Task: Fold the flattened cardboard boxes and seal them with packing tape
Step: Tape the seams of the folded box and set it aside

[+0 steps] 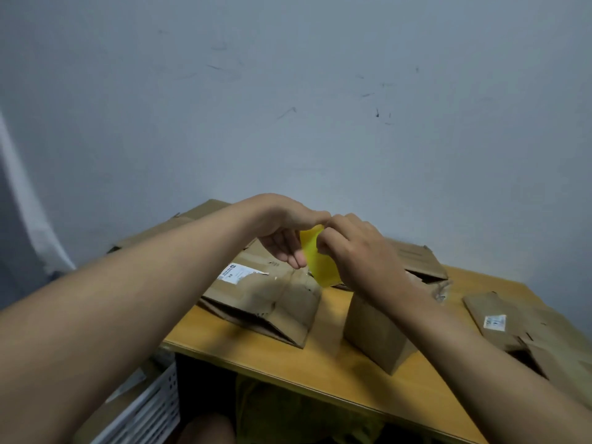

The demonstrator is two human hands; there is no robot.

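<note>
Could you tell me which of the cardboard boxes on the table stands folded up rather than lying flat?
The box under the right forearm: it stands upright, while the labelled ones either side lie flattened.

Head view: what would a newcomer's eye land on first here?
The yellow tape, pinched between the left hand and right hand at the centre above the table. Next, the labelled box lying flattened below the left hand, and the upright box under the right wrist.

- Dim, even indoor light with a bluish cast.
- Soft shadows fall across the bench [323,363].
- Whole picture is slightly blurred.
- Wide-angle lens bends the edges; no glare.
</note>
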